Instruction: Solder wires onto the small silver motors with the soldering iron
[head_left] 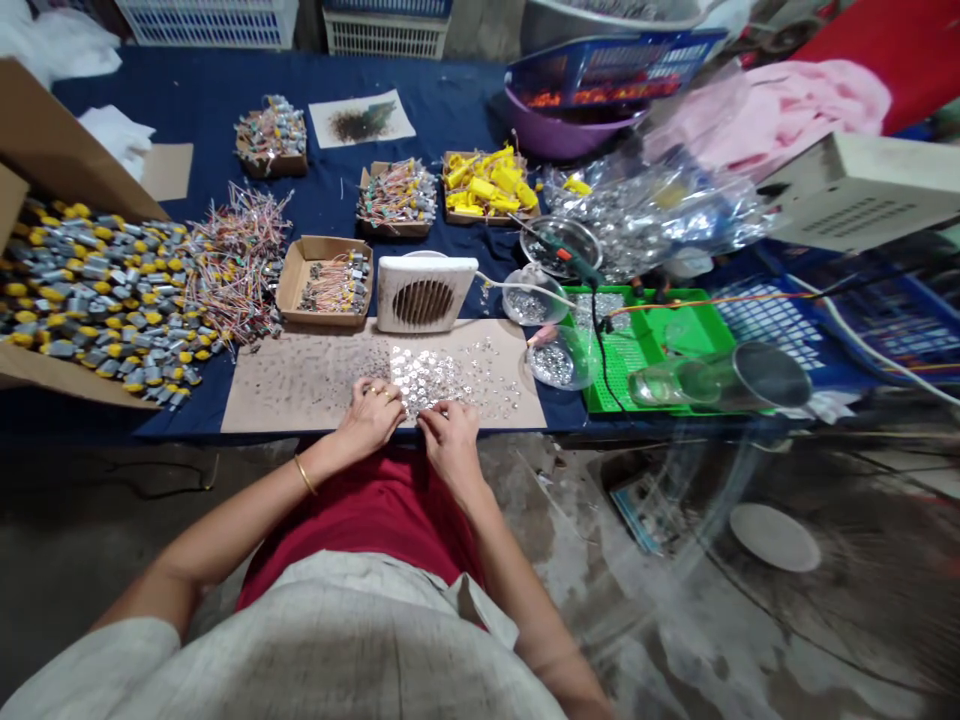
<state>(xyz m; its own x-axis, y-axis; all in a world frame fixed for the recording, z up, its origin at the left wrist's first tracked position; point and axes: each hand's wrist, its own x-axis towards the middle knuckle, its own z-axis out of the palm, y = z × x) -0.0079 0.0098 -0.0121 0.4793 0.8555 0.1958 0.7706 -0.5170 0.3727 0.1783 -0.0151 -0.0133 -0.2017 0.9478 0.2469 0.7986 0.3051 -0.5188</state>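
Small shiny metal discs (424,375) lie spread over a cardboard sheet (255,390) at the table's front edge. My left hand (373,408), with rings and a bangle at the wrist, rests at the left border of the discs. Its fingers are curled inward, and their tips are hidden. Just to the right, my right hand (452,430) has thumb and fingers pinched together at the near side of the discs. Whatever either hand holds is too small or too covered to name. A small white fan with a grille (426,294) stands directly behind the discs.
A cardboard box (82,170) of grey-and-yellow motors (90,290) fills the left. Wired parts (236,260) are heaped beside it. Behind stands a tray of yellow motors (491,185). To the right are bowls of metal bits (553,362), a soldering iron (566,262) and a green tray (637,385).
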